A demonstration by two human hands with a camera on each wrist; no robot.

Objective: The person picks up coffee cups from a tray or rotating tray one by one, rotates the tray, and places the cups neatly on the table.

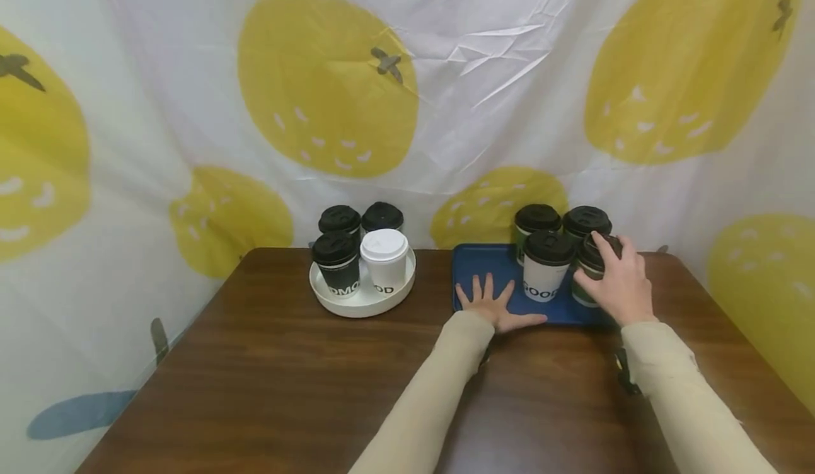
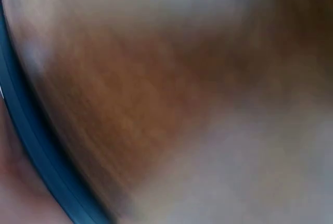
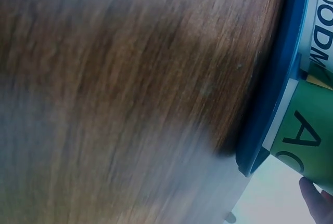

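My right hand (image 1: 620,286) holds a green paper cup (image 1: 586,276) with a black lid from above and the right, thumb at its left side. In the right wrist view, that green cup (image 3: 312,135) stands on the blue tray's edge area, with a fingertip (image 3: 312,198) beside it. With fingers spread wide, my left hand (image 1: 493,309) rests on the front left part of the blue tray (image 1: 487,258). A white paper cup (image 1: 543,276) with a black lid stands between the hands. Two more black-lidded cups, one at left (image 1: 538,221), one at right (image 1: 586,221), stand behind.
To the left, a round white tray (image 1: 356,310) carries a black cup (image 1: 339,276), a white cup (image 1: 386,265) with a white lid, and two black-lidded cups behind. Both trays stand near the back of the brown wooden table (image 1: 286,375). A lemon-patterned curtain (image 1: 471,106) hangs behind.
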